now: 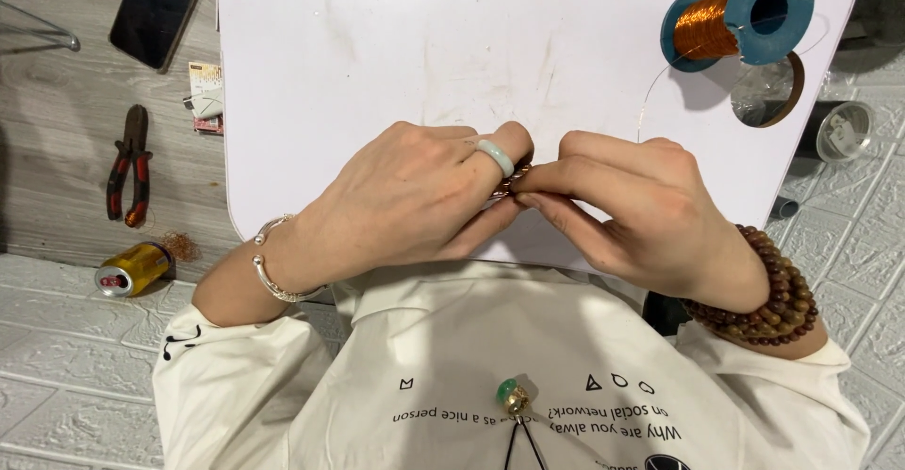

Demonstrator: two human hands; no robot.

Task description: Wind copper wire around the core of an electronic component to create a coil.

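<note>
Head view. Your left hand point(415, 197) and right hand point(627, 208) meet at frame centre over the white desk point(396, 36), fingertips pressed together, pinching a small coppery wire piece point(515, 181) between them; most of it is hidden by the fingers. A thin wire strand point(650, 102) runs from above your right hand toward the spool point(735, 17) of copper wire at upper right. At left, pliers point(130, 164), a phone point(156, 10) and a can point(132, 269) lie off the desk.
</note>
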